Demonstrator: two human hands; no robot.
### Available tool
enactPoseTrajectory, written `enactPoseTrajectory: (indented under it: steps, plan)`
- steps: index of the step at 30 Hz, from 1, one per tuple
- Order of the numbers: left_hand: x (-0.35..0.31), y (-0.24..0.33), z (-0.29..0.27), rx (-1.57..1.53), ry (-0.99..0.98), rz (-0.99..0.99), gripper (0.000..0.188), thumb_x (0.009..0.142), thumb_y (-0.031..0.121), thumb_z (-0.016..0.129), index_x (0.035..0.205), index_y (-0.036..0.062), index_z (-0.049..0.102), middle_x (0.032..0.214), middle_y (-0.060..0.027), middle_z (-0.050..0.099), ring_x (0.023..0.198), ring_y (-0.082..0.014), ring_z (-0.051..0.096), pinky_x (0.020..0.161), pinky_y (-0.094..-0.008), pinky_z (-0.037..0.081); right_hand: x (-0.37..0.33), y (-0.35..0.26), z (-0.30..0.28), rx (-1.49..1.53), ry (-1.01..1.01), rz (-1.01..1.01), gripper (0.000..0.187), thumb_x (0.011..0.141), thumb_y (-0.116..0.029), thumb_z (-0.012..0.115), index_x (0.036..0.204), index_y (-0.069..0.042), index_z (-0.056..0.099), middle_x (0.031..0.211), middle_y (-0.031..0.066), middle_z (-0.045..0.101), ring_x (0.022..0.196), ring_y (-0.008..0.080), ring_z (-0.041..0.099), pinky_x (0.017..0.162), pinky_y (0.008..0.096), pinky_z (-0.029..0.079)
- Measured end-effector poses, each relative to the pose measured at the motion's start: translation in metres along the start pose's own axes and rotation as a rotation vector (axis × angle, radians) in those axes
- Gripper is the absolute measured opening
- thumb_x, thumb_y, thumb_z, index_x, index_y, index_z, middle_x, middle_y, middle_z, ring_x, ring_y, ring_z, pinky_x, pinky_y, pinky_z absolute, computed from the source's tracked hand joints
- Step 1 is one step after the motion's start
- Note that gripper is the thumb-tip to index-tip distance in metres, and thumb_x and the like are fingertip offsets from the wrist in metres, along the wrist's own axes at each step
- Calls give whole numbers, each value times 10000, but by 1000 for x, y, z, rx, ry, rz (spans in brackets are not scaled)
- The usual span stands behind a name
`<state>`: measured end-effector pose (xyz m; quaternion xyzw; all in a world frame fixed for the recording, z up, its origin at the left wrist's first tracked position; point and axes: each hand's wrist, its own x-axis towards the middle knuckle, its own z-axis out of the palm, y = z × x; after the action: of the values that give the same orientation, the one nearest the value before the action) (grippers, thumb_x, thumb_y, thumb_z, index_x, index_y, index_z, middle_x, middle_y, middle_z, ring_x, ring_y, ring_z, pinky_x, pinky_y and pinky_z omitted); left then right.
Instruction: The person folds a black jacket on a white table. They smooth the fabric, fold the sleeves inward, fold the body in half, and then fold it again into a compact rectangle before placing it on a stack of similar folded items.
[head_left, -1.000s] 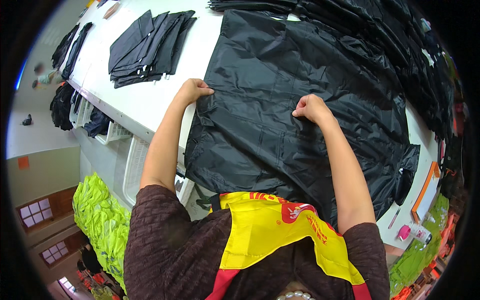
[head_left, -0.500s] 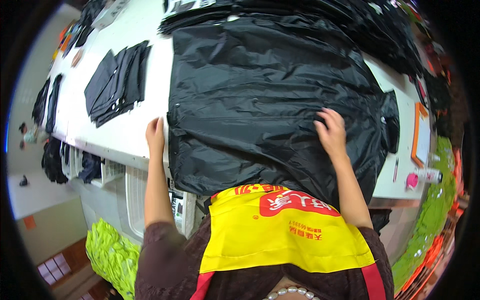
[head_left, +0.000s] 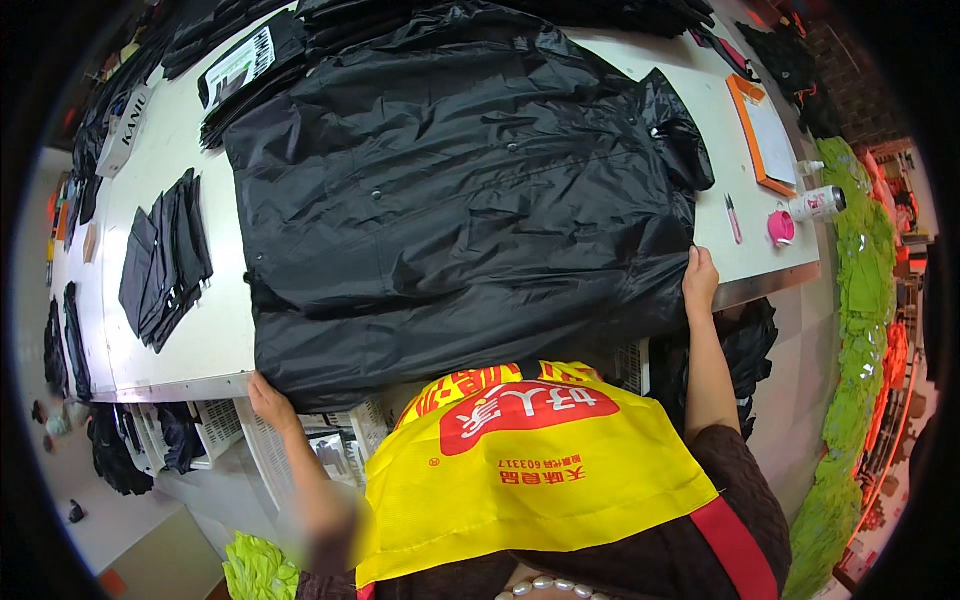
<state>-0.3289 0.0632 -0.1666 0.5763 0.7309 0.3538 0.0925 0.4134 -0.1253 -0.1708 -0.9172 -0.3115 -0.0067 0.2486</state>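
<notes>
A large black jacket of thin, shiny fabric lies spread across the white table, with snap buttons down its front and its collar end at the right. Its near edge hangs over the table's front, close to my yellow apron. My left hand is closed on the jacket's near left corner. At the near right, by the collar end, my right hand pinches the edge of the fabric. The fingertips of both hands are partly hidden by the cloth.
Folded black pieces lie on the table at left. More black garments, one packed with a label, are stacked at the back. At right are an orange clipboard, a pen, a pink roll and a can.
Both hands have come to the jacket's near edge and closed on it; the right one came off the middle of the fabric. The view has shifted, and the near edge looks straighter.
</notes>
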Motion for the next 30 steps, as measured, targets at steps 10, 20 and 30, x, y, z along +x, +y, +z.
enactPoseTrajectory:
  steps: [10,20,30]
  plan:
    - [-16,42,17,313,325,120,383,880,302,579,1121,4,568,1068,-168,580,983,-320,529,893,-405,398,-27,-50,-15,1309,-157,635,409,909,-220,555,1242,12,511,1187,144,578,1025,282,572,904,393,439]
    - [-177,287,100,-1110,-1091,-210,590,742,170,713,1236,-23,454,1167,-157,577,1001,-258,577,839,-332,468,-138,-280,-98,823,-1170,-623,319,855,-231,608,1031,15,507,992,173,592,916,252,575,803,357,452]
    - [-58,235,-67,-1070,-339,156,78,834,94,512,856,28,549,817,-43,583,778,-151,566,716,-271,463,-52,-178,-8,272,-498,-582,475,727,-121,696,1157,6,539,1072,171,599,997,307,567,855,369,454]
